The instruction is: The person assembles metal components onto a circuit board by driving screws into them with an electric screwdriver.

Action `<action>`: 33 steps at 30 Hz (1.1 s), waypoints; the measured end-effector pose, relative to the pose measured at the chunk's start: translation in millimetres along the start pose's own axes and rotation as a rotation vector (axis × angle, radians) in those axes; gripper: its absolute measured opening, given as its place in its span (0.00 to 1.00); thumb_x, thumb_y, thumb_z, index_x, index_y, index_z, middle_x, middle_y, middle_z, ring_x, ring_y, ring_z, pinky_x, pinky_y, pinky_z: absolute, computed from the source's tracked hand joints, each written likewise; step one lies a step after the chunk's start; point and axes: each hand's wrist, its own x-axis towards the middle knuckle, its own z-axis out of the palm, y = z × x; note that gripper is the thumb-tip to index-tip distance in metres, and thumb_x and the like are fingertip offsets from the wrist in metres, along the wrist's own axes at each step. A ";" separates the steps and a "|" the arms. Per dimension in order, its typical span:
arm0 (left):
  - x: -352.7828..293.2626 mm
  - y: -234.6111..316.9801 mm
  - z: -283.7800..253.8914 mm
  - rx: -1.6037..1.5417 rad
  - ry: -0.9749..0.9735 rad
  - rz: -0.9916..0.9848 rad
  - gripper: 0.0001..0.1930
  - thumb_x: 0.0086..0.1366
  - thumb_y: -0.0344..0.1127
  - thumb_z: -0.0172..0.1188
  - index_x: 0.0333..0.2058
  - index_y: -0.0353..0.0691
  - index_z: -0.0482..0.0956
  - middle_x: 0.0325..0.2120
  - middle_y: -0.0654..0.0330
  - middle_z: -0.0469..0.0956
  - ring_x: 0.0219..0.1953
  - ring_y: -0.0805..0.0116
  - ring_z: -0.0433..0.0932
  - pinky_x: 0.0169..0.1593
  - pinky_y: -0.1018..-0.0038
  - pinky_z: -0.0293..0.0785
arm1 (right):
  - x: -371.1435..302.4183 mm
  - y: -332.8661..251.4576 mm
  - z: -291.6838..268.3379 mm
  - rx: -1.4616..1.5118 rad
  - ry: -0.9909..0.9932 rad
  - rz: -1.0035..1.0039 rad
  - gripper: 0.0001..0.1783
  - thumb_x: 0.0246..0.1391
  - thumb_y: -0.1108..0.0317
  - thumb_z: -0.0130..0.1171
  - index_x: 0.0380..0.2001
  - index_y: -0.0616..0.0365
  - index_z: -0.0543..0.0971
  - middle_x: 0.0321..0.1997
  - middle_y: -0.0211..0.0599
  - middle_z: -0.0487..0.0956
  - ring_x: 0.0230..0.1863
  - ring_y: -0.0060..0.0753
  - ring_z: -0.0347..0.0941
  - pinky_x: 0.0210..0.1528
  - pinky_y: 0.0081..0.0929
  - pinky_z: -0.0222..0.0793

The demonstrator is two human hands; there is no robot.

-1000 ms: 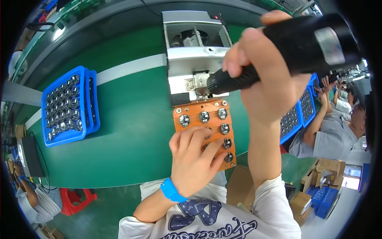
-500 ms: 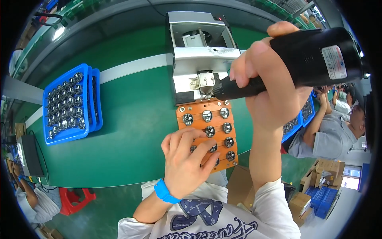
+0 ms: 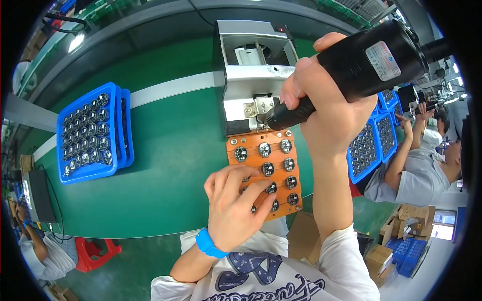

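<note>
My right hand point(image 3: 335, 100) grips a black electric screwdriver point(image 3: 359, 62) held aslant, its nose pointing down and left. The nose is at the front of a silver screw feeder point(image 3: 251, 80), by a small metal block; the bit's tip is too small to make out. Below the feeder lies an orange fixture plate point(image 3: 253, 163) bearing rows of round black-and-silver parts point(image 3: 267, 169). Over the plate's left side rests my left hand point(image 3: 232, 205), fingers bent and apart, covering some of the parts. Nothing shows in its grasp, and its fingertips are near the middle rows.
Stacked blue trays point(image 3: 116, 150) of similar round parts stand on the green table point(image 3: 165, 190) at left. More blue trays point(image 3: 351, 173) lie at right, beside a co-worker in grey point(image 3: 409, 175). A red stool point(image 3: 98, 256) and cardboard boxes point(image 3: 379, 258) are on the floor.
The screwdriver's rear end has swung left and up with my right hand, its nose staying at the feeder. My left hand stays over the plate. The view has shifted slightly.
</note>
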 end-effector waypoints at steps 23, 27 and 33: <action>0.6 -1.3 -3.3 -0.026 -0.021 -0.004 0.12 0.50 0.34 0.73 0.35 0.45 0.85 0.42 0.64 0.76 0.51 0.59 0.72 0.55 0.60 0.60 | -6.2 -6.8 1.0 0.059 0.021 0.037 0.15 0.51 0.83 0.55 0.44 0.69 0.70 0.19 0.36 0.71 0.14 0.29 0.67 0.22 0.30 0.68; 1.3 -0.9 -2.6 -0.032 -0.027 -0.005 0.12 0.50 0.34 0.73 0.36 0.45 0.85 0.42 0.64 0.76 0.51 0.59 0.72 0.56 0.60 0.60 | -5.7 -8.9 -5.4 0.053 0.032 -0.032 0.16 0.51 0.83 0.54 0.45 0.69 0.69 0.19 0.37 0.70 0.15 0.29 0.67 0.22 0.30 0.68; 1.6 0.1 -0.9 -0.031 -0.021 0.004 0.12 0.50 0.34 0.73 0.36 0.45 0.85 0.42 0.64 0.76 0.51 0.59 0.72 0.56 0.60 0.60 | -12.6 17.9 -2.1 0.008 -0.009 -0.203 0.16 0.51 0.87 0.53 0.44 0.67 0.68 0.19 0.36 0.72 0.15 0.28 0.68 0.22 0.29 0.69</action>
